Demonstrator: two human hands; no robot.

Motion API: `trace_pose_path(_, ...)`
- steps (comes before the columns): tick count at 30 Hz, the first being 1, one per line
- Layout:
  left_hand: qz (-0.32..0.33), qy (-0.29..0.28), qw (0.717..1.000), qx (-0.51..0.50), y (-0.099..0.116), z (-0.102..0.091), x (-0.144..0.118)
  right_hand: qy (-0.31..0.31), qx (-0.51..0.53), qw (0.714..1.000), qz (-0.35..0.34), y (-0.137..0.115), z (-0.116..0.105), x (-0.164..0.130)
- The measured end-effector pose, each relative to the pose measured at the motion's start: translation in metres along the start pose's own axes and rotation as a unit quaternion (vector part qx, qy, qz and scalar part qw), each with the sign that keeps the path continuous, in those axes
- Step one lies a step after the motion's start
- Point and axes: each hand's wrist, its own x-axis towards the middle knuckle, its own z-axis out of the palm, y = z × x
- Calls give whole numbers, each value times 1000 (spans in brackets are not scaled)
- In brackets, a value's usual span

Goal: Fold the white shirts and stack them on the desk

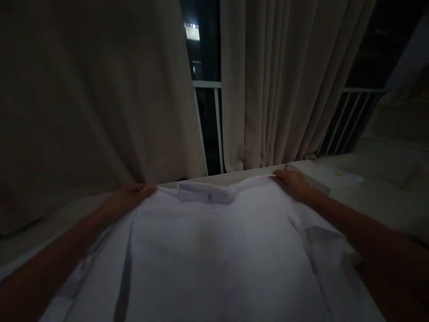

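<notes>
A white collared shirt is spread out below me, its collar at the far edge and its back or front panel facing up; which one I cannot tell. My left hand pinches the shirt at the left shoulder. On the opposite shoulder, the fingers of my right hand are closed on the cloth. Both arms reach forward along the shirt's sides. A short sleeve hangs under my right forearm. The picture is dark and slightly blurred.
Beige curtains hang just beyond the shirt. Between them shows a dark window with a white railing. A pale box-like object lies right of my right hand, with a whitish sheet near it.
</notes>
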Motion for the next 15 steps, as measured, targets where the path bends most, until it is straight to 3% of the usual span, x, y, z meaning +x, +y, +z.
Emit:
trace_pose_path(1, 34, -72, 997, 3, -14, 46, 3, -49, 8, 999, 8, 0, 41, -10)
trace_pose_path(3, 16, -121, 992, 21, -43, 129, 3, -153, 10, 987, 38, -2, 114, -33)
trace_pose_path(4, 8, -139, 990, 30, -57, 163, 2, -205, 6, 978, 48, -4, 144, -43)
trace_pose_path(6, -6, -166, 985, 44, -81, 212, 0, -282, -2, 957, 61, -6, 189, -58)
trace_pose_path(8, -9, -179, 982, 57, -97, 241, 0, -315, -10, 947, 63, -11, 213, -62)
trace_pose_path(10, -5, -179, 982, 64, -104, 255, 3, -292, -16, 955, 50, -21, 222, -56)
trace_pose_path(13, 46, -177, 981, 72, -95, 265, 8, -221, 33, 974, -28, -54, 226, -38)
trace_pose_path(15, 104, -178, 976, 74, -80, 270, 9, -209, 99, 969, -80, -82, 231, -25)
